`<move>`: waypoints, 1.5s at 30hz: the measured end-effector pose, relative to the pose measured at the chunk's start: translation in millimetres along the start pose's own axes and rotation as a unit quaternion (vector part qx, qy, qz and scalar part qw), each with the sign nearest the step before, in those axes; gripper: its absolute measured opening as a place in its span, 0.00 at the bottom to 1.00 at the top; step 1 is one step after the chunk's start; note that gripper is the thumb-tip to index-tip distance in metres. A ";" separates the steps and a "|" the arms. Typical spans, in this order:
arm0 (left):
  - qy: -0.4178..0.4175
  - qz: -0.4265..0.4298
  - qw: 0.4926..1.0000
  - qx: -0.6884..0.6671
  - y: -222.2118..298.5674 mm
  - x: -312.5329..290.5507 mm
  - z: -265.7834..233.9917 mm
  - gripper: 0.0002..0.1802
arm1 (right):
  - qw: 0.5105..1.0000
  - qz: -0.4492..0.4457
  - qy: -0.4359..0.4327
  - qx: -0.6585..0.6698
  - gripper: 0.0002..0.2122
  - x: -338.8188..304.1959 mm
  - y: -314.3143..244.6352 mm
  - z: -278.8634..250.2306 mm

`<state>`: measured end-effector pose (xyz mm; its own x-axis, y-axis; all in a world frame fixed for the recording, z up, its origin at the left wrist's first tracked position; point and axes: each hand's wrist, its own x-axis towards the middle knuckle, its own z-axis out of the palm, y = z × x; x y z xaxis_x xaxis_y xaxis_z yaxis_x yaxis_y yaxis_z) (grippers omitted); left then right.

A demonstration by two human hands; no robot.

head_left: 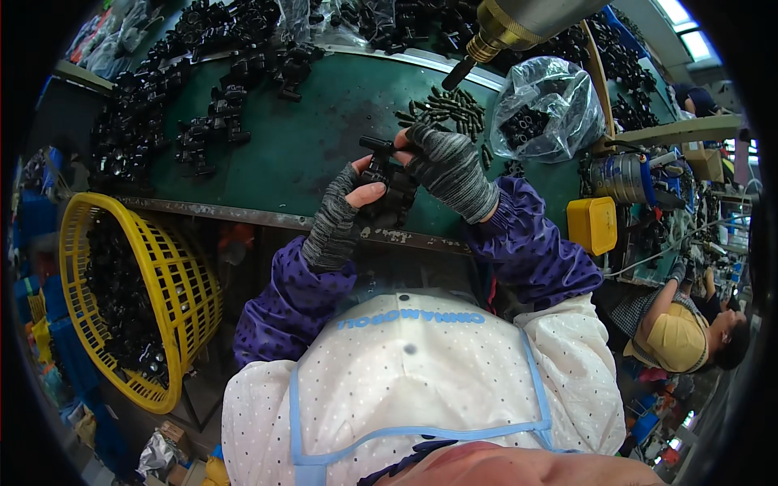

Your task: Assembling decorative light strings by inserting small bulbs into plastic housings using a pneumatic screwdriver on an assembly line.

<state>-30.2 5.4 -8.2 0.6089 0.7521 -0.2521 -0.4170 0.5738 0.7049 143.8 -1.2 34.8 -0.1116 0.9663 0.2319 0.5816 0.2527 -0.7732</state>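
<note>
My left hand (pixel 342 212), in a grey knit fingerless glove, grips a black molded part (pixel 391 193) over the front edge of the green-topped bench (pixel 279 166). My right hand (pixel 450 168), gloved the same way, pinches the upper end of that part, near a short black crosspiece (pixel 376 144). The fingers partly cover it, so its exact kind does not show. Just beyond my right hand lies a loose pile of small dark cylindrical pieces (pixel 447 109).
Heaps of black parts (pixel 134 121) cover the bench's left and back. A driver tool (pixel 494 36) hangs above. At right are a clear plastic bag (pixel 547 109) with black rings and a yellow container (pixel 592 225). A yellow basket (pixel 182 283) stands left; another person (pixel 677 332) sits far right.
</note>
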 end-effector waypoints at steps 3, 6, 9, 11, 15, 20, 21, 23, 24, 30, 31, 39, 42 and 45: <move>0.006 0.009 1.000 -0.007 -5.5 0.4 -1.1 0.28 | 0.997 -0.053 0.018 -0.045 0.08 -0.8 3.4 2.2; 0.025 0.023 0.999 0.022 -9.6 -0.2 2.6 0.29 | 0.993 -0.079 0.036 -0.075 0.08 -0.5 4.3 6.0; 0.039 0.026 0.998 0.052 -4.9 -1.3 9.0 0.29 | 0.996 0.014 0.013 -0.088 0.10 8.3 -2.0 1.2; 0.039 0.021 0.997 0.059 -2.1 1.3 9.6 0.29 | 0.994 0.060 -0.070 -0.056 0.14 24.3 5.9 -7.8; 0.007 0.024 0.999 0.038 5.3 6.7 -3.8 0.30 | 0.979 0.046 -0.146 0.133 0.18 23.4 22.9 -42.6; -0.011 0.008 0.999 0.049 9.3 15.1 12.8 0.29 | 0.975 0.006 -0.169 0.146 0.27 6.5 22.3 -28.2; -0.025 0.021 0.998 0.051 11.7 18.4 15.0 0.29 | 0.955 0.097 -0.187 0.210 0.27 6.9 23.0 -33.2; -0.069 0.022 0.997 -0.039 15.6 19.1 14.8 0.30 | 0.908 0.232 -0.135 0.323 0.18 2.3 47.2 -56.5; -0.085 0.005 0.996 0.002 23.8 14.9 3.6 0.29 | 0.939 0.233 -0.132 0.216 0.15 15.7 45.5 -81.3; 0.044 -0.016 0.994 0.100 33.7 -2.3 -39.3 0.26 | 0.878 0.323 0.058 0.350 0.08 68.5 115.0 -155.6; 0.044 -0.011 0.994 0.103 35.7 -2.5 -41.0 0.26 | 0.878 0.301 0.038 0.371 0.08 87.4 118.8 -158.4; 0.130 0.008 0.964 0.231 63.5 6.2 -47.0 0.22 | 0.899 0.093 -0.079 0.419 0.09 276.6 114.7 -203.7; 0.140 0.136 0.877 0.439 80.2 25.8 -60.5 0.21 | 0.856 0.082 -0.111 0.498 0.11 275.9 129.5 -211.0; 0.156 0.358 0.627 0.674 105.9 77.9 -63.8 0.24 | 0.890 0.162 -0.009 0.427 0.14 214.4 124.5 -182.2</move>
<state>-69.9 145.4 4.5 0.3422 0.8077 0.4802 0.5691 -0.5848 0.5780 339.1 228.6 95.8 -0.0663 0.9939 -0.0879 -0.2371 -0.1012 -0.9662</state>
